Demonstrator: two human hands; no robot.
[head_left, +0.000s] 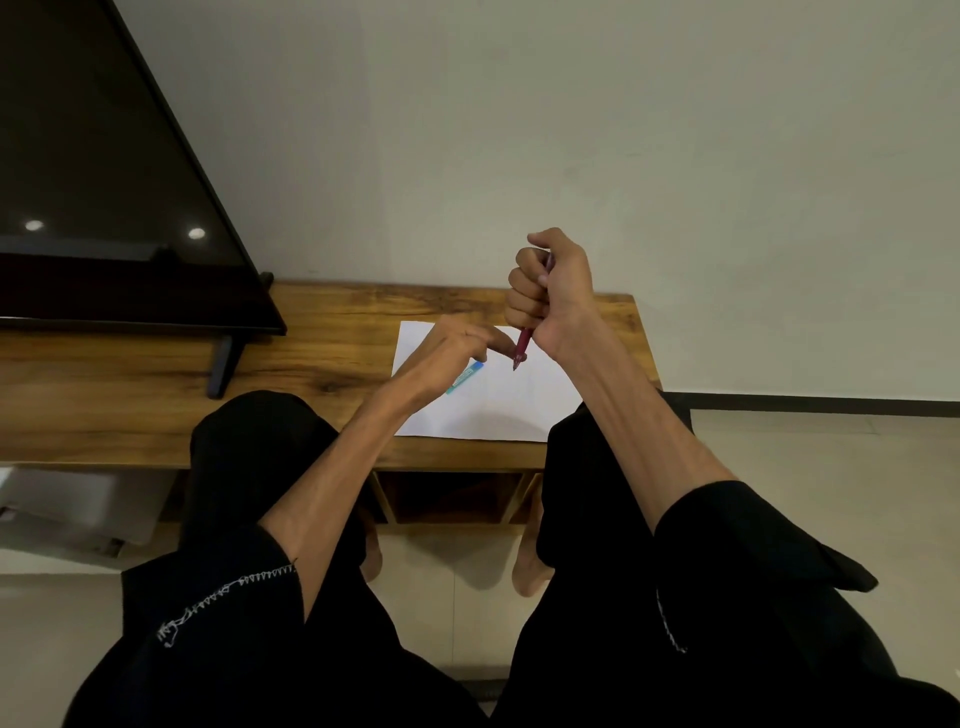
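right hand (550, 286) clenched on the red pen (523, 343), tip down; left hand (447, 353) just left of it, index finger out, hold on teal stick (465, 378) unclear.

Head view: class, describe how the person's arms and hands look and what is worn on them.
Loose, wide black sleeves end near the elbows, leaving the forearms bare. The left sleeve has pale zigzag stitching along its hem; the right sleeve shows a similar stitched line. The left hand and right hand show no rings, watch or gloves.
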